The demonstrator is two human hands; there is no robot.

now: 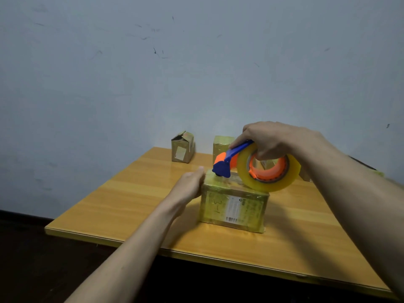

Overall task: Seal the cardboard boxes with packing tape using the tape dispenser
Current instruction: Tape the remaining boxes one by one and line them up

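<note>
My right hand [275, 138] grips the blue and orange plastic tape dispenser [231, 159] from above, my fingers [261, 155] curled down into the orange hub and clamped on it. The dispenser carries a fat roll of clear, yellowish packing tape [244, 171], and its blue nose is pressed onto the far left part of the top of the tape-covered cardboard box with a white barcode label [235, 206]. The roll itself sits over the right half of that top, touching it or just above it; I cannot tell which.

My left hand [189, 184] lies flat against the left side of this box, fingers together and stretched out toward the far upper corner, steadying it rather than grasping anything. The box stands on the glossy orange-yellow wooden bench [122, 202], near the middle and a little toward me.

Farther back, by the pale blue-grey wall [153, 73], two more boxes stand on the bench. The small brown cardboard box with crumpled top flaps [182, 147] is at the far left edge, well apart from the one I am working on, and its flaps stand up unevenly. The second, a taped yellowish cardboard box [220, 147], is partly hidden behind the dispenser and my right hand. Something more lies behind my right forearm at the bench's right edge, too hidden to tell.
</note>
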